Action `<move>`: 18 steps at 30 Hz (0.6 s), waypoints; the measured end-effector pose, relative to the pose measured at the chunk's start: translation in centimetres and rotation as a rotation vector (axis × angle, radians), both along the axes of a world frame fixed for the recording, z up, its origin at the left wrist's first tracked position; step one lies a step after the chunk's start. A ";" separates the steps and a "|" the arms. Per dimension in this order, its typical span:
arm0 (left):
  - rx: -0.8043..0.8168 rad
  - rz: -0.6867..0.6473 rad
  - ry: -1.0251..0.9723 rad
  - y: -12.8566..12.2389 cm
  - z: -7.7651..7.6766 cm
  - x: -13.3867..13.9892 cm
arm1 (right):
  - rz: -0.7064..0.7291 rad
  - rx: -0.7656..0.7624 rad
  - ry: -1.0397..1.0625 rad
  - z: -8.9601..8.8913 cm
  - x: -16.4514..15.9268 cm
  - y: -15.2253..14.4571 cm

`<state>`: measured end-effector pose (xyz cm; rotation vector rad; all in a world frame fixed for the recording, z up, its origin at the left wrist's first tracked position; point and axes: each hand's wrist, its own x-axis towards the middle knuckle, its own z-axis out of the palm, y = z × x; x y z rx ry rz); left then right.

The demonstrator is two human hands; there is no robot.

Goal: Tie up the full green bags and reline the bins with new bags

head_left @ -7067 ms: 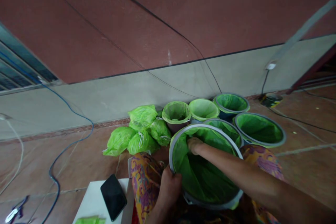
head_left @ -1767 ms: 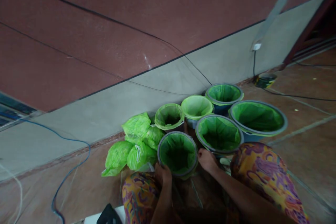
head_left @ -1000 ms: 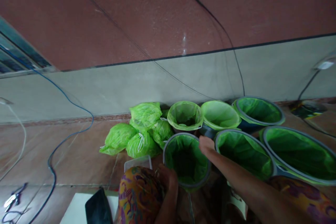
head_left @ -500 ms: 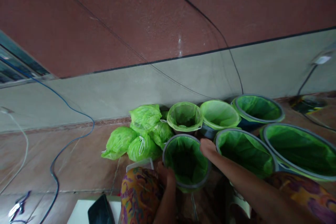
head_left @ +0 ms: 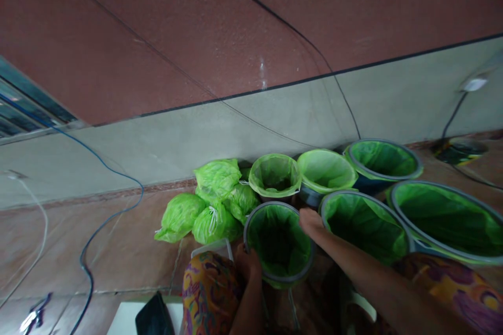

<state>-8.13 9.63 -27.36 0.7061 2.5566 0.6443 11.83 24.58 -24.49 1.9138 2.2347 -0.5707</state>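
Directly before me stands a round trash bin [head_left: 259, 211] with a grey rim and a green bag lining its inside. My left hand [head_left: 248, 263] is closed at the bin's left side, close under the rim, its fingers partly hidden. On the opposite side, my right hand [head_left: 312, 221] grips the rim, fingers out of sight beyond the edge. The green liner [head_left: 281, 267] hangs down into the dark inside. Just right of my right hand is another lined bin [head_left: 365, 230].
Several tied green trash bags [head_left: 217, 224] are heaped to the left by the wall. Several more lined bins [head_left: 328, 170] stand behind and to the right. A blue cable [head_left: 100, 225] crosses the floor; a dark phone-like object [head_left: 154, 316] lies on a white surface at bottom left.
The view has shifted slightly. Both hands stay at the same places on the bin, and the bin has not visibly moved.
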 end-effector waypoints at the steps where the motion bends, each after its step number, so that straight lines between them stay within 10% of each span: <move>1: 0.003 -0.006 0.006 -0.1 -0.2 0.1 | -0.003 0.009 0.001 -0.2 0.1 -0.3; 18: 0.033 -0.067 0.089 0.9 -0.9 -0.2 | -0.102 0.039 0.060 -1.3 1.3 -1.0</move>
